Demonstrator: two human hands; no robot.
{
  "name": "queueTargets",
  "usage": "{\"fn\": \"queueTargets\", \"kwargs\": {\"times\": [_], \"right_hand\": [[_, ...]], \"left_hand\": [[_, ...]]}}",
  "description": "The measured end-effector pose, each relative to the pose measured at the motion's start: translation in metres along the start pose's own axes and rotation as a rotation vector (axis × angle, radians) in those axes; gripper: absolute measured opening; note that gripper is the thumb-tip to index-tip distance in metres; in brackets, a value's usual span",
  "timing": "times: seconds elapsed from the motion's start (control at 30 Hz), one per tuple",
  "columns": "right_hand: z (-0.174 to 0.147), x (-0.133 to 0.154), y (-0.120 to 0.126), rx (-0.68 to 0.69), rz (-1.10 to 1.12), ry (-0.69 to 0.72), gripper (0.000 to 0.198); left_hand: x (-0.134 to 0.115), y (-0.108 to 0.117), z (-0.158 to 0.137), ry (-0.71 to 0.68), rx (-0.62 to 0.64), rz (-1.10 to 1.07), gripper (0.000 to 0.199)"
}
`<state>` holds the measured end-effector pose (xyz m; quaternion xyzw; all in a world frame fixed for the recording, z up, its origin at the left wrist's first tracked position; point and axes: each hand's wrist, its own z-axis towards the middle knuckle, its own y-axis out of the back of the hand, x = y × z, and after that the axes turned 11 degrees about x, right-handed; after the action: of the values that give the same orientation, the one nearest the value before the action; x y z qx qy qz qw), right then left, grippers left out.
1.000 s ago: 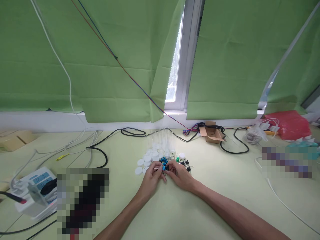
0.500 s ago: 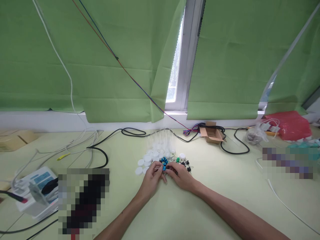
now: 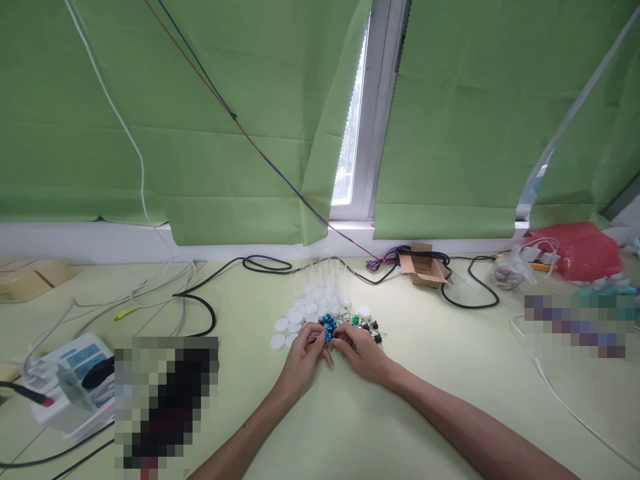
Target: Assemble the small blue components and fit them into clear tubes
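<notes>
Pinching a small dark piece (image 3: pixel 335 335) between thumb and fingers, the right hand (image 3: pixel 361 348) keeps a narrow grip just beside the left hand (image 3: pixel 303 345). The left grip is likewise narrow, apparently on a thin pale rod (image 3: pixel 315 337), though fine detail is too small to confirm. The dark piece lies between the two sets of fingertips, low over the tabletop (image 3: pixel 330 427). For steady work, both pinches are best kept light and close together, the wrists low, and the piece turned by the fingertips alone, since such small parts could slip into the pile.

Count, moving outward: hands, two; dark piece, one; thin rod, one. Blue pieces (image 3: pixel 329 323), clustered just beyond the fingertips, overlap too closely to number. Green piece (image 3: pixel 355 320), one; black knobs (image 3: pixel 375 325) to the right, at least three; separate white lid (image 3: pixel 365 311), one. White caps (image 3: pixel 282 325) to the left overlap, perhaps a dozen or more. Clear tubes (image 3: pixel 325 277) behind them are several, too transparent to count. Farther out: cardboard box (image 3: pixel 426 280), one; red bag (image 3: pixel 575 250), one.
</notes>
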<state>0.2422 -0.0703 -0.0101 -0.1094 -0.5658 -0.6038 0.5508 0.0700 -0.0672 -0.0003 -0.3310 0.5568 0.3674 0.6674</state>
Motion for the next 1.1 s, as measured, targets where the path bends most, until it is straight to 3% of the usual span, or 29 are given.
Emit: {"fn": "queueTargets", "kwargs": {"times": [0.4, 0.67, 1.1], "right_hand": [[-0.0021, -0.0031, -0.0017, 0.004, 0.008, -0.001, 0.02], [-0.0008, -0.0005, -0.0011, -0.004, -0.018, 0.0, 0.012], [-0.0018, -0.0031, -0.0026, -0.005, 0.008, 0.002, 0.018]], "left_hand": [[0.0002, 0.0005, -0.0014, -0.003, 0.002, 0.004, 0.021], [0.0022, 0.0013, -0.0003, -0.009, 0.004, 0.0, 0.022], [0.0015, 0.001, -0.0003, 0.005, -0.003, -0.012, 0.023]]}}
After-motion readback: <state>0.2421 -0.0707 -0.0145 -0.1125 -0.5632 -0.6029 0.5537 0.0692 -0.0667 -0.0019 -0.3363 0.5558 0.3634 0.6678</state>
